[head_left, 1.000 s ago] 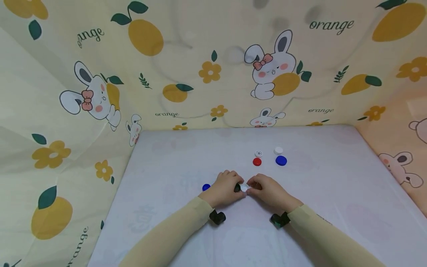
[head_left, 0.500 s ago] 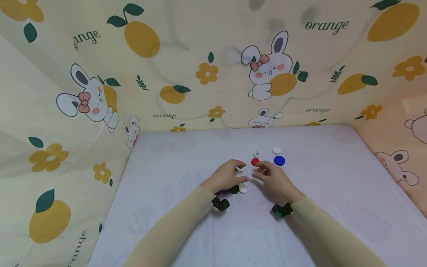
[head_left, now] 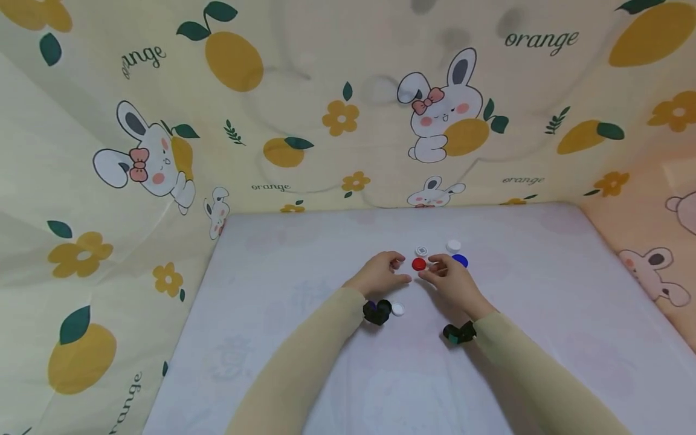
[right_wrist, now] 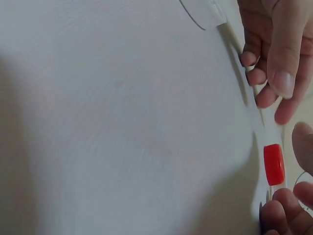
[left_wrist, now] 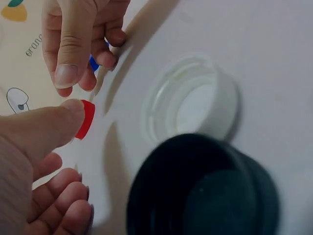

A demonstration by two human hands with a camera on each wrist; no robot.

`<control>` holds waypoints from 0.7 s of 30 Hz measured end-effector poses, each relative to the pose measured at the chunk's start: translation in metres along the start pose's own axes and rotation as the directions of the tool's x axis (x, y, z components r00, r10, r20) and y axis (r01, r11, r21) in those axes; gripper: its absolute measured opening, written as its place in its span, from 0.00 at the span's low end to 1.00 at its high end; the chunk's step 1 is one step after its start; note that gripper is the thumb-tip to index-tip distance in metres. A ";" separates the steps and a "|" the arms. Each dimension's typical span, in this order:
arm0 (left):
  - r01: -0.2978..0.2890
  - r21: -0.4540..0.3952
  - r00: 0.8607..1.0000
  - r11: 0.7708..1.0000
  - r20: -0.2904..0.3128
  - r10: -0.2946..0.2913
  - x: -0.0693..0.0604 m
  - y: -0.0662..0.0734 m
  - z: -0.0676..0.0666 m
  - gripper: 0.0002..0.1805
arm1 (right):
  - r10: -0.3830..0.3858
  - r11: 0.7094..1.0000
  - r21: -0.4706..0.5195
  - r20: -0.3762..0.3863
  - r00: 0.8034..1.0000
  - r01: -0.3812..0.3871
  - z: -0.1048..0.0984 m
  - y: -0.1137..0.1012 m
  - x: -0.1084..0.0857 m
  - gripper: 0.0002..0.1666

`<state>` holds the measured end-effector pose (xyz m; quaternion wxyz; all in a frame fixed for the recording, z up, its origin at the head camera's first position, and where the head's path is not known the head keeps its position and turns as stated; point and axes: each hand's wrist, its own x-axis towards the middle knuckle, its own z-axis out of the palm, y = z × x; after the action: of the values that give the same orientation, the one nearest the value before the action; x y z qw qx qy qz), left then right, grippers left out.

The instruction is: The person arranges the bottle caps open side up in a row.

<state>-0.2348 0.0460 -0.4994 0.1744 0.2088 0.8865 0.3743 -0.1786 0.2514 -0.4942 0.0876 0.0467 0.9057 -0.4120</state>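
Observation:
A red cap (head_left: 418,264) lies on the table between the two hands. At its left is the left hand (head_left: 377,272), thumb and fingers apart with nothing between them. The right hand (head_left: 452,283) is close on its right side, fingers loosely bent and holding nothing. In the left wrist view the left thumb partly covers the red cap (left_wrist: 88,119); the right wrist view shows the red cap (right_wrist: 274,164) between the hands. Nearer the person are a white cap (head_left: 398,309) and a dark cap (left_wrist: 203,188), side by side.
Behind the red cap lies a white cap with a printed mark (head_left: 421,251). Farther right are a plain white cap (head_left: 454,246) and a blue cap (head_left: 460,260), partly behind the right hand. Patterned cloth (head_left: 304,109) hangs behind the table (head_left: 261,254).
Both hands have left the white cap beside the dark one and moved away from the person, to either side of the red cap. The left wrist now covers the blue cap on that side.

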 end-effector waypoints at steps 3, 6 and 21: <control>0.005 -0.016 1.000 1.000 0.002 -0.004 0.004 -0.002 0.001 0.32 | -0.004 1.000 -0.014 0.000 1.000 0.004 0.002 0.001 0.003 0.37; 0.031 -0.049 0.999 0.998 0.009 -0.031 0.005 -0.001 0.000 0.31 | -0.025 0.999 -0.035 0.001 1.000 0.025 0.004 0.003 0.005 0.37; 0.042 0.040 0.999 0.998 -0.014 -0.042 0.003 0.004 0.005 0.22 | -0.043 0.998 -0.042 -0.004 0.999 0.043 0.015 0.010 0.011 0.29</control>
<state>-0.2342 0.0534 -0.5000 0.1723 0.1912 0.8991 0.3540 -0.1859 0.2466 -0.5130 0.0776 0.0262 0.9153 -0.3945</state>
